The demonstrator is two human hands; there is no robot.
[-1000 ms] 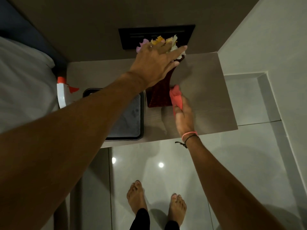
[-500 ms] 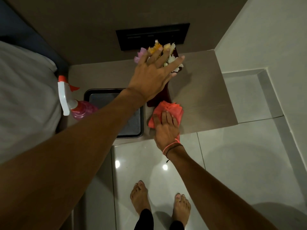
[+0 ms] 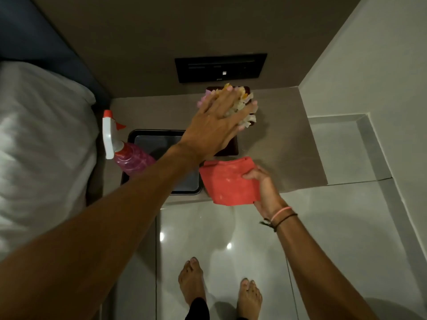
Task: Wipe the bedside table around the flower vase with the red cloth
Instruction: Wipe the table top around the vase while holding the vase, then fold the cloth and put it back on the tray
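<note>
A dark red flower vase (image 3: 232, 146) stands at the back of the beige bedside table (image 3: 288, 144), topped with pale yellow, white and pink flowers (image 3: 246, 105). My left hand (image 3: 217, 125) rests spread over the flowers, fingers apart, and hides most of the vase. The folded red cloth (image 3: 228, 181) lies at the table's front edge, partly overhanging it, just in front of the vase. My right hand (image 3: 263, 190) pinches the cloth's right side between thumb and fingers.
A dark tray (image 3: 161, 140) sits on the table's left half. A pink spray bottle (image 3: 124, 151) with a white and orange head lies beside it. The bed (image 3: 41, 146) is at the left, a black wall panel (image 3: 220, 68) behind the vase, glossy floor tiles (image 3: 335, 227) below.
My right hand slid the cloth from beside the vase toward the table's front edge, then shifted to gripping its right side. My left hand stayed on the flowers.
</note>
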